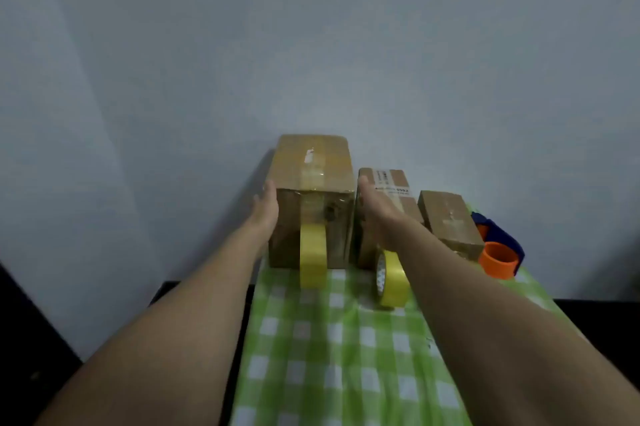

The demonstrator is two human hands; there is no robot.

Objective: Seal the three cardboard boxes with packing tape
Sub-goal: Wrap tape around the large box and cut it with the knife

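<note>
Three cardboard boxes stand in a row against the wall. The large box (311,183), on the left, has clear tape along its top and front. The medium box (398,183) carries a white label, and the small box (450,221) is on the right. My left hand (265,209) lies flat against the large box's left side. My right hand (377,209) presses its right side, in the gap beside the medium box. One yellow tape roll (313,257) stands on edge against the large box's front. A second yellow tape roll (391,278) stands by my right forearm.
A green-and-white checked cloth (332,339) covers the narrow table. An orange and blue tape dispenser (498,249) sits at the right edge behind the small box. A plain wall rises right behind the boxes. Dark floor drops away on both sides of the table.
</note>
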